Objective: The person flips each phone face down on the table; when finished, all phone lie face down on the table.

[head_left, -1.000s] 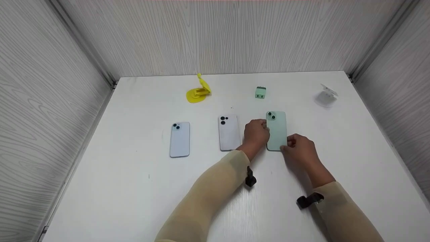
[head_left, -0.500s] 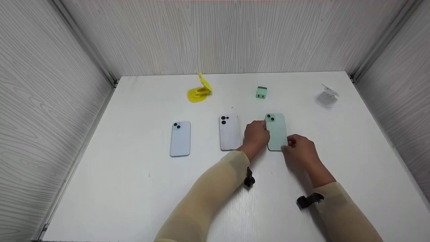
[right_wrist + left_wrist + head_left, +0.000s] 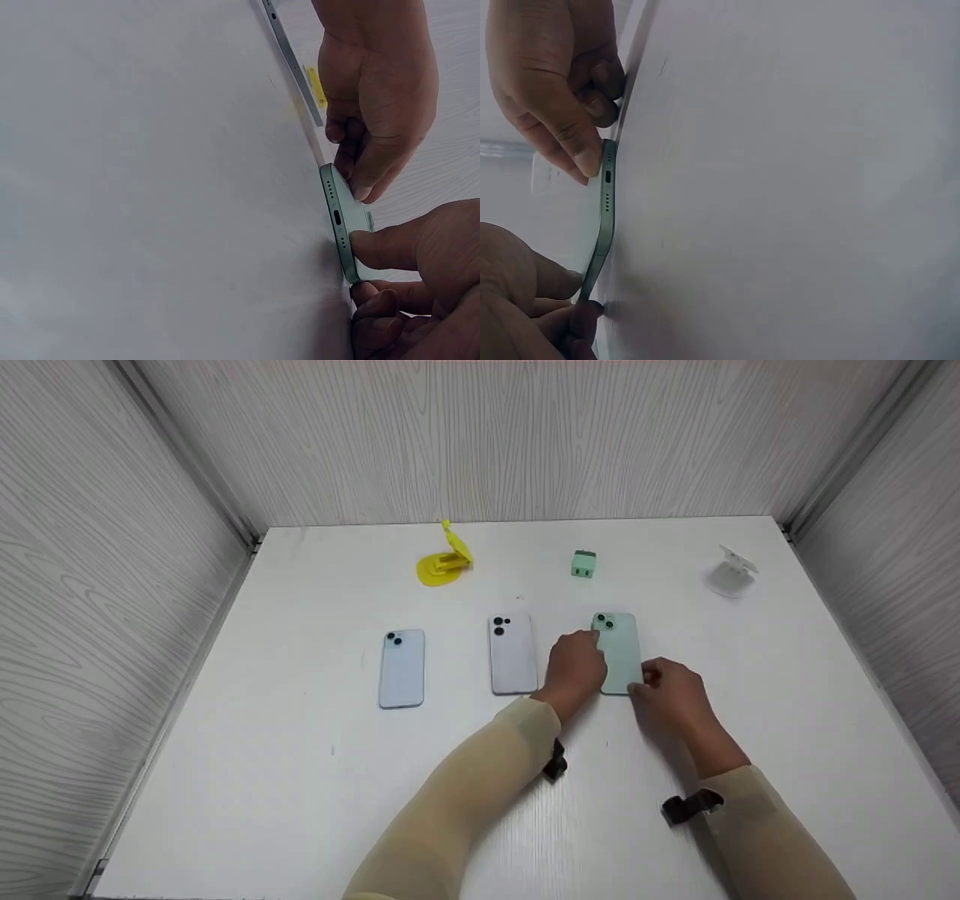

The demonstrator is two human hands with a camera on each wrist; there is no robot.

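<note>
Two hands (image 3: 577, 666) pinching green phone (image 3: 619, 656) edges

Beige sleeves (image 3: 465, 795) — black wrist straps (image 3: 690, 805) (both arms)

Both arms in beige sleeves reach forward over the table, hands close together. The left hand (image 3: 576, 666) lies knuckles-up, its fingertips (image 3: 365, 189) curled down. The right hand (image 3: 671, 694), nearer, pinches with thumb (image 3: 382, 247) extended.
</note>
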